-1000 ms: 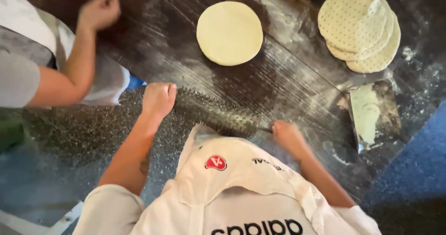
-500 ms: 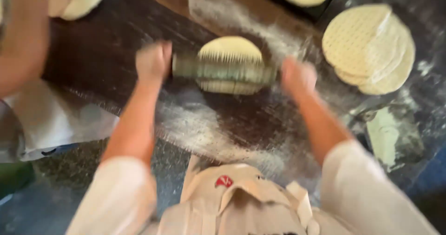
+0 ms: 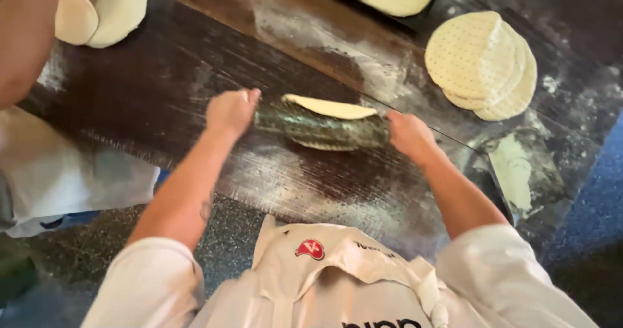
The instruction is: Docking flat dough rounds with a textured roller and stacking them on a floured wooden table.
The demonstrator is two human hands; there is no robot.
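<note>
Both hands (image 3: 321,123) closed on roller (image 3: 322,128)

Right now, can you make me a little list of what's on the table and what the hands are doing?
left hand: gripping the left end of the spiked roller
right hand: gripping its right end
dough round: flat, pale, partly under the roller
stack of dotted rounds: far right
worktop: dark wood, dusted with flour
another person's arm: upper left, beside dough pieces

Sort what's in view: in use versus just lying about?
In use: left hand, right hand, spiked roller, dough round, floured wooden board.
Lying about: stack of docked rounds, dough pieces, scraper.
</note>
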